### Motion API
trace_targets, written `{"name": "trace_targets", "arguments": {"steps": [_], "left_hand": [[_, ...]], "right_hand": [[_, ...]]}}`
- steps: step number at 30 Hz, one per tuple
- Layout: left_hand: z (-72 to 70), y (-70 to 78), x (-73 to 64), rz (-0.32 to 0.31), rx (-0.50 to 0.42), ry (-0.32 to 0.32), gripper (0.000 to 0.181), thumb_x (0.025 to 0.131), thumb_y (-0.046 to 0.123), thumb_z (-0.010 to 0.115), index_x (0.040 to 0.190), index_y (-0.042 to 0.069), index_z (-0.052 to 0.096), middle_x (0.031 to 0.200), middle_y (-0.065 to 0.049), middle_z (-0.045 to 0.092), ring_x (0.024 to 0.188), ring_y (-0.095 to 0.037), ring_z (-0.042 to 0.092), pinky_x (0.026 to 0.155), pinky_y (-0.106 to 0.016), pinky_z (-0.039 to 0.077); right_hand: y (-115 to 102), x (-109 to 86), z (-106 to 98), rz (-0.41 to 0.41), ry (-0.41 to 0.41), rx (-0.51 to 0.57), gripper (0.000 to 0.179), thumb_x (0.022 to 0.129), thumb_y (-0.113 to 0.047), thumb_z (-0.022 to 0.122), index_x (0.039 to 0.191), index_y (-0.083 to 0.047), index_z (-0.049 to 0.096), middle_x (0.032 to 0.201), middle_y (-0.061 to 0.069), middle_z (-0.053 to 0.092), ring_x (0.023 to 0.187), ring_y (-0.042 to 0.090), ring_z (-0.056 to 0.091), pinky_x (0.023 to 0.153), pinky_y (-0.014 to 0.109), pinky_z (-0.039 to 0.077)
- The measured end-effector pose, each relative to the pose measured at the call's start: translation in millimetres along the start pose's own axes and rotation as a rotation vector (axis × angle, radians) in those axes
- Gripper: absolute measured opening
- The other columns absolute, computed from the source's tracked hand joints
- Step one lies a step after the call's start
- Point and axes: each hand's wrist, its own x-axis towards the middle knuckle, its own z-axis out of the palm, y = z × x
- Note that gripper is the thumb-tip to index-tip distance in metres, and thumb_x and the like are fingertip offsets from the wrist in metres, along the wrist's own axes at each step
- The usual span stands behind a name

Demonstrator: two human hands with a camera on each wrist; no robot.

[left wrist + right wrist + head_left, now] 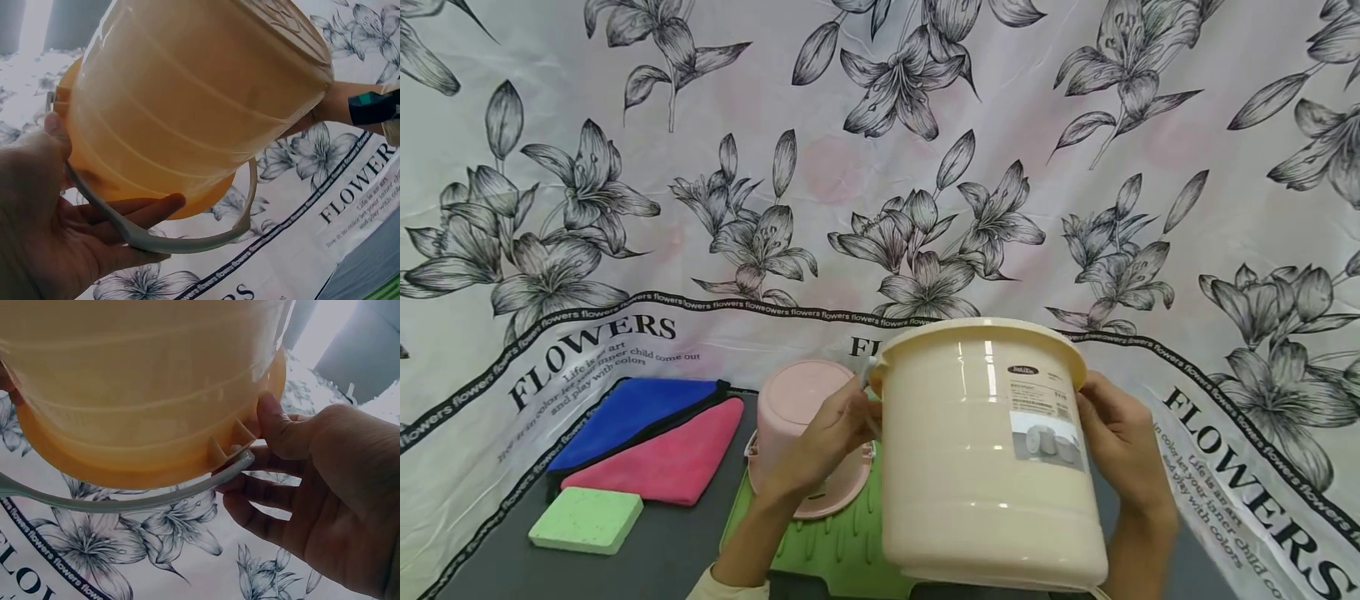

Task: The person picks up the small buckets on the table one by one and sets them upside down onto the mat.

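Observation:
A cream plastic bucket (985, 467) with a printed label (1047, 417) is held up, its rim at the top. My left hand (831, 433) grips its left side near the rim; in the left wrist view the thumb lies by the rim and the fingers (140, 212) reach under the grey handle (181, 244). On the opposite side my right hand (1123, 442) pinches the rim where the handle (137, 503) joins it. Behind my left hand a pink bucket (793, 392) rests upside down on a green ridged mat (850, 554). The cream bucket's inside is hidden.
Left of the mat, a blue cloth (617, 417) and a pink cloth (677, 454) lie together on the dark grey table (497, 554). A light green sponge-like block (586, 521) sits in front of them. A flower-printed sheet (835, 167) hangs behind.

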Motion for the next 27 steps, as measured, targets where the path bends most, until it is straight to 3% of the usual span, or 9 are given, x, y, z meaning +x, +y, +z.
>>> {"name": "trace_targets", "arguments": {"steps": [3,6,11,14,17,22,27], "left_hand": [[2.8,2.2,1.0,-0.055,0.051,0.077,0.079,0.107,0.061,0.035,0.155,-0.002,0.041,0.113,-0.036,0.066,0.101,-0.016,0.071,0.1,-0.04,0.061],[5.6,4.4,2.3,-0.104,0.076,0.139,0.073,0.107,0.059,0.04,0.143,-0.003,0.054,0.115,-0.033,0.068,0.105,-0.023,0.072,0.101,-0.046,0.061],[9.5,6.9,2.6,-0.151,0.184,0.253,0.05,0.11,0.043,0.049,0.132,0.002,0.066,0.123,-0.026,0.072,0.109,-0.032,0.076,0.096,-0.04,0.063],[9.8,6.0,1.7,-0.137,0.26,0.299,0.038,0.109,0.03,0.055,0.137,0.008,0.069,0.126,-0.019,0.073,0.111,-0.035,0.077,0.092,-0.032,0.064],[10.7,4.7,2.4,-0.089,0.281,0.303,0.034,0.108,0.023,0.057,0.135,0.007,0.07,0.122,-0.019,0.075,0.11,-0.034,0.077,0.092,-0.03,0.063],[16.2,2.1,5.8,-0.034,0.288,0.334,0.034,0.108,0.023,0.057,0.136,0.007,0.067,0.111,-0.021,0.078,0.098,-0.031,0.079,0.084,-0.028,0.065],[20.5,-4.0,8.0,-0.027,0.244,0.402,0.033,0.107,0.023,0.06,0.131,0.004,0.071,0.107,-0.024,0.077,0.093,-0.034,0.08,0.076,-0.028,0.066]], "right_hand": [[3,-0.4,1,0.012,0.006,0.068,0.047,0.095,0.028,0.041,0.12,0.0,0.069,0.109,-0.007,0.073,0.09,0.002,0.068,0.079,0.011,0.054],[6,-0.1,1,0.02,0.007,0.079,0.049,0.095,0.028,0.04,0.124,0.001,0.068,0.111,-0.004,0.074,0.092,0.004,0.068,0.08,0.012,0.054],[7,0.5,3,0.046,0.034,-0.003,0.035,0.097,0.024,0.043,0.112,0.005,0.068,0.103,-0.008,0.072,0.085,0.002,0.065,0.075,0.012,0.052],[6,-1.1,2,0.083,0.05,-0.076,0.026,0.099,0.021,0.046,0.103,0.006,0.067,0.096,-0.01,0.07,0.076,0.001,0.063,0.066,0.013,0.051],[5,-2.5,2,0.122,0.034,-0.146,0.02,0.101,0.017,0.049,0.101,0.007,0.066,0.093,-0.013,0.068,0.07,0.0,0.062,0.06,0.015,0.051],[4,-1.6,2,0.247,-0.003,-0.239,0.015,0.105,0.007,0.05,0.102,0.008,0.065,0.085,-0.015,0.065,0.062,0.002,0.059,0.054,0.019,0.05],[3,-1.1,3,0.391,-0.024,-0.241,0.021,0.109,-0.006,0.051,0.107,0.006,0.069,0.085,-0.014,0.068,0.064,0.006,0.061,0.055,0.023,0.052]]}}
